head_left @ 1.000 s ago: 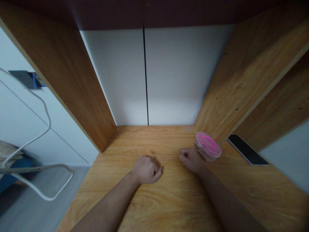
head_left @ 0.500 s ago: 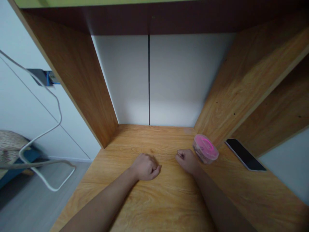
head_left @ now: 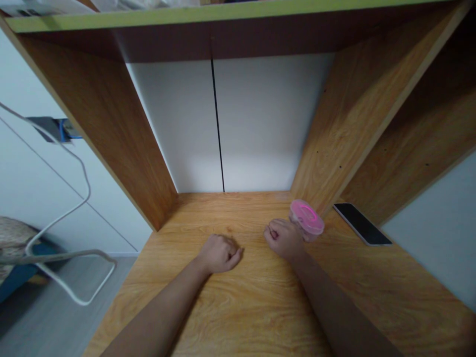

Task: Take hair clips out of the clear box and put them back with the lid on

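My left hand (head_left: 220, 254) rests as a fist on the wooden desk (head_left: 238, 307), with nothing visible in it. To its right, my right hand (head_left: 283, 239) is also curled into a fist, and nothing shows between its fingers. Just behind and to the right of my right hand sits a clear oval container with a pink lid (head_left: 307, 217); the hand partly overlaps it in view. Farther right, a dark phone-like slab (head_left: 362, 224) lies flat on the desk.
Wooden side panels (head_left: 107, 134) stand left and right of a white back wall (head_left: 256, 124). A shelf with a green edge (head_left: 238, 11) spans the top. A white cable (head_left: 86, 183) hangs at the left near a wall socket (head_left: 69, 130).
The whole view has tilted and shifted slightly, so the container and slab appear farther left. Both hands remain fists; my right hand now appears closer to the container.
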`<state>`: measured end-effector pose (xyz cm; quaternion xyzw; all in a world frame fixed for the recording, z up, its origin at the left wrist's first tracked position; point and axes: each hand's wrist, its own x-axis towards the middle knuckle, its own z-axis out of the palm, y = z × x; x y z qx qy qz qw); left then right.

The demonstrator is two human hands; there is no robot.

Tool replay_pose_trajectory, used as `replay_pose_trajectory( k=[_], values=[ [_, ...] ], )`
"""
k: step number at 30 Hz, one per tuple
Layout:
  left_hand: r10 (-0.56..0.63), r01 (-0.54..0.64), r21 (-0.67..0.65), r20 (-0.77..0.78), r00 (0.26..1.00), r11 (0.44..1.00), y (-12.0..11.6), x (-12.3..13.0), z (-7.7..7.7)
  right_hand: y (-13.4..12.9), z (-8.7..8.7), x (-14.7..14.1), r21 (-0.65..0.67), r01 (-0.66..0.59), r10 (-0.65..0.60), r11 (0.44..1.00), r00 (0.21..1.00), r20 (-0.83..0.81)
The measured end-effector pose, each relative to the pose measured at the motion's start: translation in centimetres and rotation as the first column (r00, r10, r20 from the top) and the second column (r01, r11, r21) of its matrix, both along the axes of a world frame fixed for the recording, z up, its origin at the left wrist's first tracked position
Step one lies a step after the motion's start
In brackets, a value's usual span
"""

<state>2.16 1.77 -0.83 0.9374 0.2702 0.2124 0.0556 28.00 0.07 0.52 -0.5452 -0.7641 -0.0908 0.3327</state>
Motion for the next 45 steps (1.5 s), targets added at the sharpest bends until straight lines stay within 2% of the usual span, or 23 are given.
replay_pose_trajectory(
  k=[2, 4, 6, 8, 12, 18, 20, 22, 26, 27, 29, 31, 34, 39, 45],
  values=[
    [0.001, -0.001, -0.016, 0.009, 1.0, 1.0, 0.0, 0.0, 0.1, -0.6, 1.2, 0.2, 0.189, 0.102, -0.117, 0.977, 0.991, 0.067],
    [0.002, -0.001, -0.035, 0.023, 1.0, 0.999, 0.1, -0.1, 0.1, -1.1, 2.0, 0.7, 0.334, 0.257, -0.288, 0.907, 0.956, 0.047],
    [0.007, -0.005, -0.061, 0.042, 0.999, 0.998, 0.1, -0.1, 0.1, -1.3, 2.1, 1.4, 0.388, 0.415, -0.442, 0.823, 0.897, -0.021],
    [0.024, -0.017, -0.094, 0.073, 0.997, 0.995, 0.1, -0.2, 0.0, -1.3, 1.7, 2.3, 0.373, 0.53, -0.557, 0.761, 0.83, -0.043],
    [0.084, -0.06, -0.16, 0.15, 0.985, 0.985, 0.2, -0.3, -0.1, -1.0, 0.6, 3.6, 0.296, 0.595, -0.628, 0.747, 0.778, 0.02],
    [0.176, -0.131, -0.222, 0.198, 0.964, 0.966, 0.5, -0.6, -0.3, -0.6, 0.2, 4.2, 0.264, 0.585, -0.61, 0.767, 0.793, 0.013],
    [0.205, -0.155, -0.234, 0.208, 0.956, 0.96, 0.5, -0.6, -0.3, -0.5, 0.3, 3.9, 0.272, 0.549, -0.566, 0.79, 0.824, -0.017],
    [0.235, -0.181, -0.244, 0.215, 0.948, 0.953, 0.6, -0.6, -0.2, -0.4, 0.4, 3.3, 0.277, 0.457, -0.468, 0.845, 0.883, -0.029],
    [0.288, -0.231, -0.249, 0.227, 0.93, 0.941, 0.7, -0.5, -0.2, -0.6, 0.6, 1.3, 0.239, 0.09, -0.1, 0.967, 0.995, 0.03],
    [0.294, -0.238, -0.246, 0.228, 0.928, 0.94, 0.7, -0.4, -0.2, -0.7, 0.6, 0.7, 0.218, -0.021, 0.009, 0.976, 0.999, 0.052],
    [0.31, -0.259, -0.23, 0.223, 0.924, 0.938, 0.8, -0.4, -0.3, -0.9, 0.7, -0.3, 0.184, -0.217, 0.204, 0.959, 0.975, 0.087],
    [0.306, -0.264, -0.212, 0.201, 0.931, 0.941, 0.9, -0.3, -0.4, -0.9, 0.8, -1.1, 0.174, -0.322, 0.309, 0.931, 0.946, 0.098],
    [0.313, -0.28, -0.208, 0.149, 0.938, 0.937, 1.0, -0.2, -0.2, -1.0, 0.9, -1.7, 0.19, -0.361, 0.345, 0.913, 0.932, 0.11],
    [0.443, -0.417, -0.235, 0.07, 0.894, 0.878, 0.6, 0.0, 0.6, -1.0, 1.1, -1.7, 0.229, -0.375, 0.356, 0.899, 0.927, 0.12],
    [0.376, -0.337, -0.283, 0.094, 0.922, 0.898, 0.4, 0.2, 0.9, -1.0, 1.0, -1.5, 0.229, -0.424, 0.401, 0.876, 0.905, 0.142]
  ],
)
